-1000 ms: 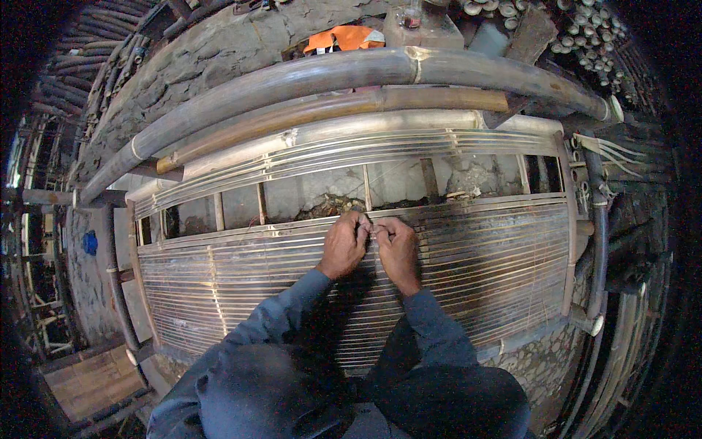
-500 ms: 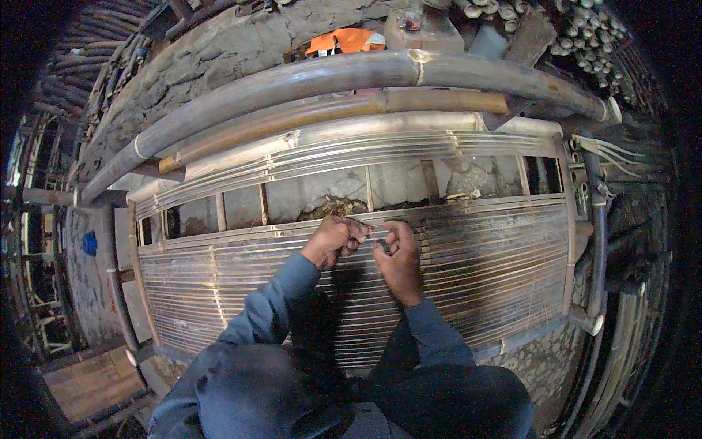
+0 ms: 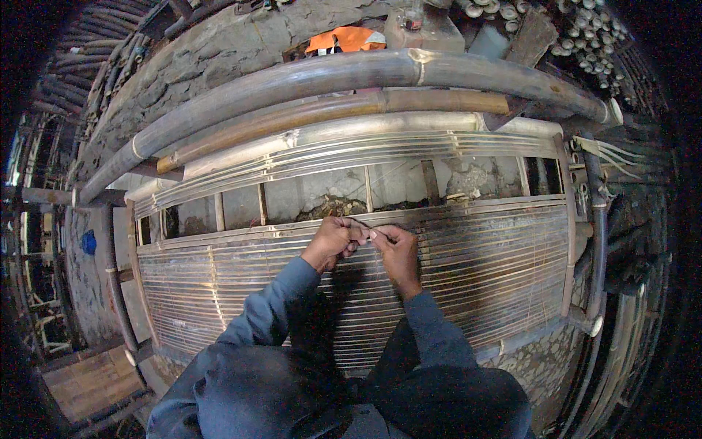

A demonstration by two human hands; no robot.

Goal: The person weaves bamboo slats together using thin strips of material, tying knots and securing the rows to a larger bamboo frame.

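1. A thin thread or strand (image 3: 363, 226) runs between the two hands at the top edge of the woven part of a slatted bamboo mat (image 3: 468, 271); it is too fine to tell its material.
2. The left hand (image 3: 333, 241) is pinched together on the strand's left end, knuckles up.
3. The right hand (image 3: 397, 250) is pinched on its right end, fingertips almost touching the left hand's.
4. The mat lies stretched in a frame (image 3: 351, 139) of thick bamboo poles; above the woven part, upright slats leave open gaps showing rough ground.
5. Blue sleeves and the person's lap hide the mat's lower middle.
6. An orange cloth (image 3: 344, 38) lies beyond the poles, partly hidden.
7. Pale rods (image 3: 585, 36) at the upper right are cut off by the dark rim.
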